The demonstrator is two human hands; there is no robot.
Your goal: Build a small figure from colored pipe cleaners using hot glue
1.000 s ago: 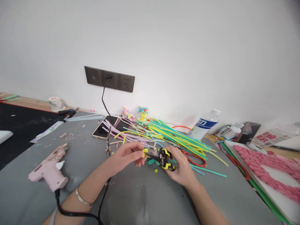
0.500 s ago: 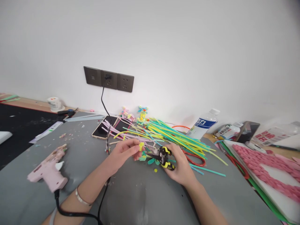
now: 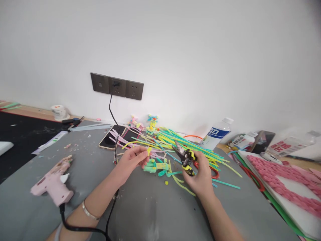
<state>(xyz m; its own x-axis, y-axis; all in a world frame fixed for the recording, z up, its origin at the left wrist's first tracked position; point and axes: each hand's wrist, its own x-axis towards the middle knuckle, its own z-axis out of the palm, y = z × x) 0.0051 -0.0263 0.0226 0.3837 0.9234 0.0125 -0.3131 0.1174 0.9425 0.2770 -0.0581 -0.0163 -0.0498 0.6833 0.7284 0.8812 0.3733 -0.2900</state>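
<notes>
Between the thumb and fingers of my left hand [image 3: 134, 160] is a small yellow pipe cleaner piece [image 3: 149, 151]. My right hand [image 3: 200, 177] grips black and yellow pliers [image 3: 187, 160], whose jaws point up and left, apart from the yellow piece. On the grey table between my hands lies a green and yellow pipe cleaner figure [image 3: 155, 166]. A small yellow pompom [image 3: 166, 182] rests in front of it. Behind my hands spreads a loose pile of yellow, teal and pink pipe cleaners [image 3: 185, 142].
A pink glue gun [image 3: 54, 182] lies at left, its black cord running past my left forearm. Further back are a phone [image 3: 106, 140], two small figures [image 3: 152, 124] and a bottle [image 3: 218, 134]. Pink braided work [image 3: 265, 170] is at right.
My right hand has drawn the pliers away to the right of the yellow piece, uncovering the green figure. My left hand has shifted slightly left and still holds the piece.
</notes>
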